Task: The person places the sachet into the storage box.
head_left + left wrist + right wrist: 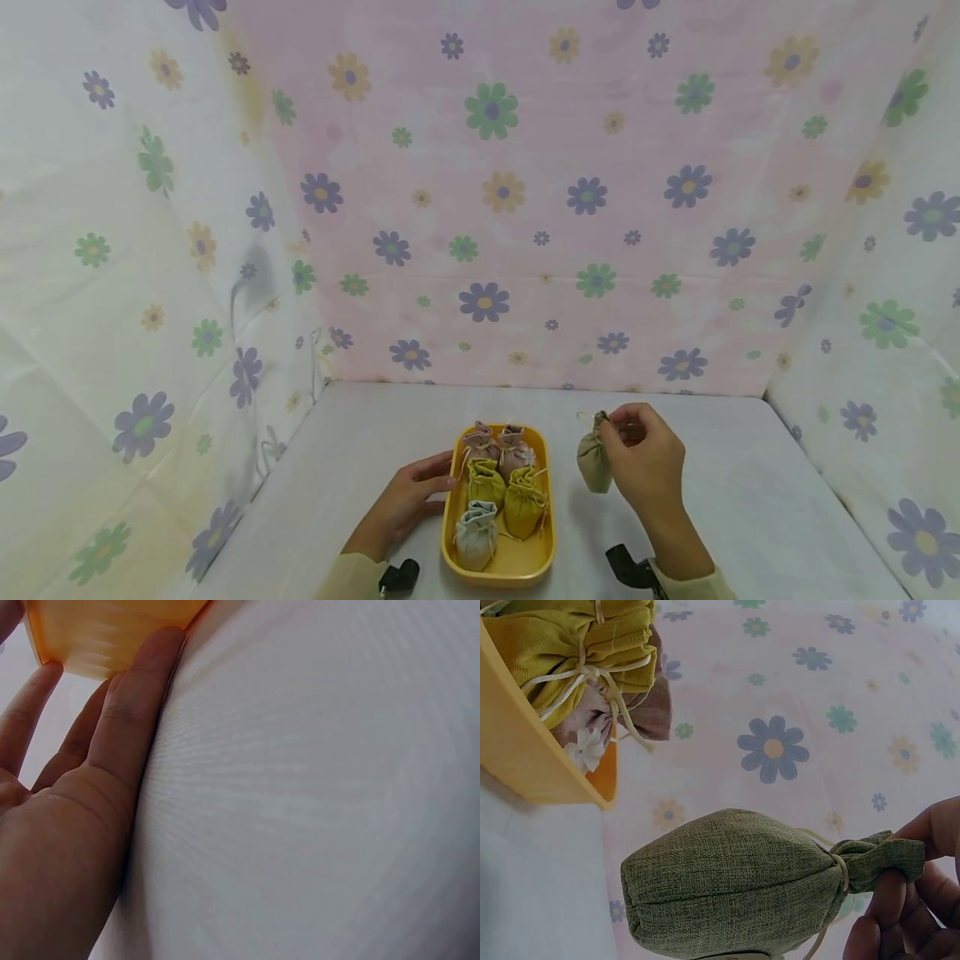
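Note:
My right hand (651, 462) pinches the gathered neck of an olive-green drawstring pouch (594, 463) and holds it above the table, right of a yellow tray (498, 578). In the right wrist view, the full pouch (727, 889) hangs from the thumb and fingertips, with its cord tied round the neck. My left hand (405, 504) rests beside the tray, its extended fingers touching the left wall. The left wrist view shows those fingertips (159, 646) against the tray wall (112, 630). Inside stand two dusky-pink pouches (516, 454), two yellow ones (523, 505) and a pale grey-green one (476, 537).
A white-covered table (360, 433) lies under everything. Flowered cloth (525, 250) hangs at the back and both sides. Black curved pieces (628, 567) sit by both wrists. The tray's front right corner shows bare yellow floor.

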`<state>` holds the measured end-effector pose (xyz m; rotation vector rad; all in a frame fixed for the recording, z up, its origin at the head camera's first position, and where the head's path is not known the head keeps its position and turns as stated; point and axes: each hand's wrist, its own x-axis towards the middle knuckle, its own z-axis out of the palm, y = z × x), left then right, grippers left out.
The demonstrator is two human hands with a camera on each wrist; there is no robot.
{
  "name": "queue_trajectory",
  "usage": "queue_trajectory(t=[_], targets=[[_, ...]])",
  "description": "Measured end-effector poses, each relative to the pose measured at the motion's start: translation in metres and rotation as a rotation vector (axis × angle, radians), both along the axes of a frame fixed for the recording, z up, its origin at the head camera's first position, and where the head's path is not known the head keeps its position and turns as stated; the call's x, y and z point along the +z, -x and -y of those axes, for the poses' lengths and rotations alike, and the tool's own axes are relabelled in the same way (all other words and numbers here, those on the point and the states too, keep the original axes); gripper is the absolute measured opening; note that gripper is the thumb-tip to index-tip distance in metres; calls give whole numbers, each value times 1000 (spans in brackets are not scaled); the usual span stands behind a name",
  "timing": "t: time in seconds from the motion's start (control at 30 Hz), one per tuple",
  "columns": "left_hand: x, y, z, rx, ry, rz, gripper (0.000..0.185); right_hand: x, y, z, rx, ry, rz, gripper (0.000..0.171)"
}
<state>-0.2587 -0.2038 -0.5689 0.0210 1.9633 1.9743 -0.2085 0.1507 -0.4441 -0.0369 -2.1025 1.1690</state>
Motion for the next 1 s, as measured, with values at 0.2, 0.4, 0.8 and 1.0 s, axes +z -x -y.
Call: queue_trajectory(t=[0.2,0.4,0.8,1.0], targets=[[-1,1,0,3,-1,3,74,5,-8,6,47,-18,-3,17],[-1,1,0,1,3,1,76,12,-18,13,111,-23,-10,19],[-1,2,0,-3,2,2,77,19,-34,28,279,31,32,25],[-1,2,0,0,-5,4,77,18,-42,36,378,35,41,27]])
